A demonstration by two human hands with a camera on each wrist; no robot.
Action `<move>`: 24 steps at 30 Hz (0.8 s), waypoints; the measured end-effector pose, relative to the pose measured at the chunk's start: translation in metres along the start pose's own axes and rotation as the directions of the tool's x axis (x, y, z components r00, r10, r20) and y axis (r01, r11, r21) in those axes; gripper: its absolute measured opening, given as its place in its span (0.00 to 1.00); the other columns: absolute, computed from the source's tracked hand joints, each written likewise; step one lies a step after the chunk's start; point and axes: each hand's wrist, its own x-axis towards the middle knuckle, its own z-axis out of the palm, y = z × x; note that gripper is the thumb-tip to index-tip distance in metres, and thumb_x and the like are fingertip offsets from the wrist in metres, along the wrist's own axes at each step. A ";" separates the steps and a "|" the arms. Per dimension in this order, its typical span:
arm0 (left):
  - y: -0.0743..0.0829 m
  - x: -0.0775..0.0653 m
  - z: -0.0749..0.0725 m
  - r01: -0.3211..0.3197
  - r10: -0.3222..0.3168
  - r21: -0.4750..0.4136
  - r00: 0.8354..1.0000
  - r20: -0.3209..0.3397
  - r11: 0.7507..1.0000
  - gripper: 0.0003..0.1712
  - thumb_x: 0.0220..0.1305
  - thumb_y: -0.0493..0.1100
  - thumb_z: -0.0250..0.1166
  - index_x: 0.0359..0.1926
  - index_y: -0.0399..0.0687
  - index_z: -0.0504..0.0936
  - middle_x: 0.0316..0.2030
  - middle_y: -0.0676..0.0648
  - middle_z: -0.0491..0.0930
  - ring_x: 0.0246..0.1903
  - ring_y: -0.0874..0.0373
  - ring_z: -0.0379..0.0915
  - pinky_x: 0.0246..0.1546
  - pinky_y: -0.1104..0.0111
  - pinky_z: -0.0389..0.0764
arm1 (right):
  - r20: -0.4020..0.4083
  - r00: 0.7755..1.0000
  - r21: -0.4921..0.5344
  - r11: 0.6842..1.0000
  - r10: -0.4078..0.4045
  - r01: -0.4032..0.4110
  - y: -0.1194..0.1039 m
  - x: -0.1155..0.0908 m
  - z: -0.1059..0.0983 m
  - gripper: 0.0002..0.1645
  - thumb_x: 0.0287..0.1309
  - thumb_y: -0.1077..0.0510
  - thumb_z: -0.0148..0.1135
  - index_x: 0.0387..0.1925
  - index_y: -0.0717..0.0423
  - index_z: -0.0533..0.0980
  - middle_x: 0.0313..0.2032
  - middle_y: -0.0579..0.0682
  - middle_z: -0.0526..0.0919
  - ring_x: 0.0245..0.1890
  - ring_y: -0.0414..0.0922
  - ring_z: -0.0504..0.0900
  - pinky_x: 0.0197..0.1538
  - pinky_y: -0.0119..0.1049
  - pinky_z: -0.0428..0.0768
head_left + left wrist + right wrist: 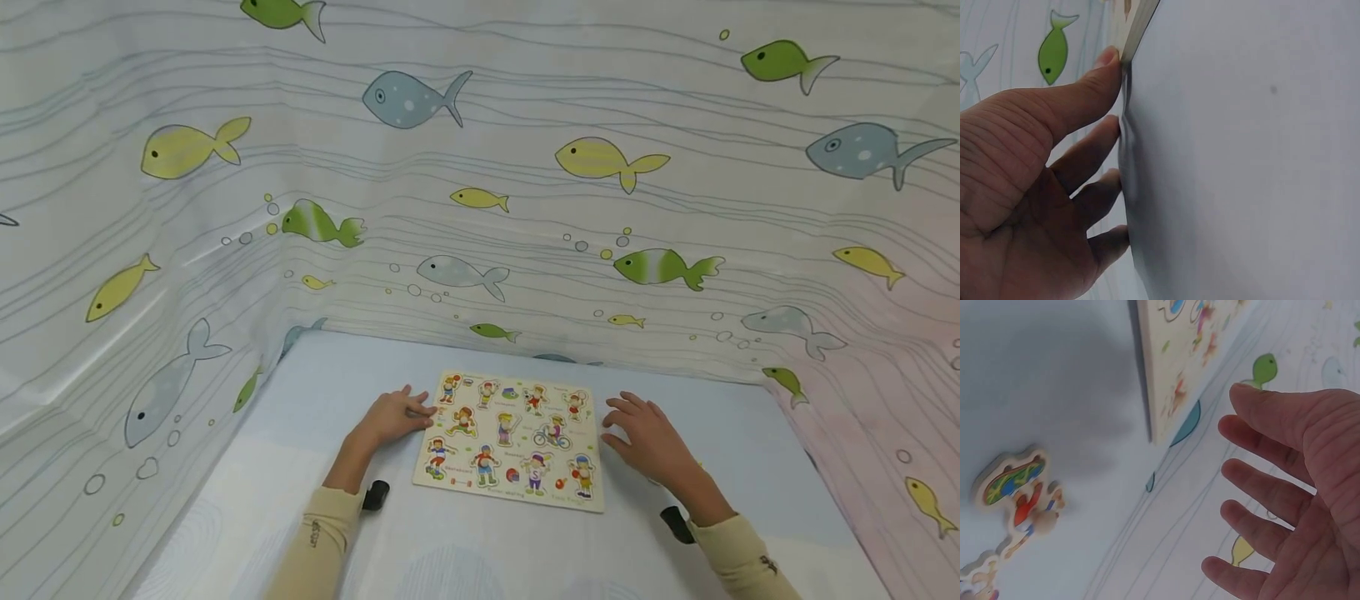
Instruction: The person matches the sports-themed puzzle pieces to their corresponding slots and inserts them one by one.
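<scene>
A wooden picture puzzle board [517,440] with several cartoon children playing sports lies flat on the table. At its left edge is my left hand [393,417], and in the left wrist view the thumb [1100,72] touches the board's edge [1140,28]. The other left fingers rest loosely bent against the table, gripping nothing. My right hand [647,435] hovers beside the board's right edge, its fingers [1266,437] spread and relaxed, apart from the board [1169,381]. A loose wooden skateboarder piece [1025,494] lies on the table in the right wrist view.
Part of another loose wooden piece [982,581] shows at the lower left of the right wrist view. The pale table [465,550] is bounded at the back and sides by fish-patterned sheeting [525,233]. Each wrist wears a small black device [377,496].
</scene>
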 end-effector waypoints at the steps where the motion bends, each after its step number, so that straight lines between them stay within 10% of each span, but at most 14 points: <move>1: 0.001 0.000 -0.001 0.000 0.000 -0.002 1.000 -0.002 1.000 0.17 0.59 0.48 0.72 0.49 0.49 0.87 0.62 0.43 0.73 0.70 0.35 0.53 0.68 0.40 0.52 | 0.002 1.000 0.000 1.000 0.007 -0.007 0.002 -0.001 -0.001 0.09 0.55 0.56 0.73 0.38 0.51 0.83 0.59 0.58 0.78 0.68 0.62 0.64 0.66 0.68 0.59; 24: -0.001 -0.001 -0.002 -0.009 0.009 -0.002 1.000 -0.004 1.000 0.18 0.59 0.47 0.71 0.49 0.48 0.86 0.62 0.42 0.73 0.70 0.34 0.53 0.68 0.40 0.52 | -0.024 0.995 0.020 0.995 0.101 -0.100 0.049 -0.034 0.004 0.07 0.53 0.59 0.73 0.34 0.54 0.83 0.55 0.65 0.79 0.62 0.69 0.67 0.60 0.67 0.67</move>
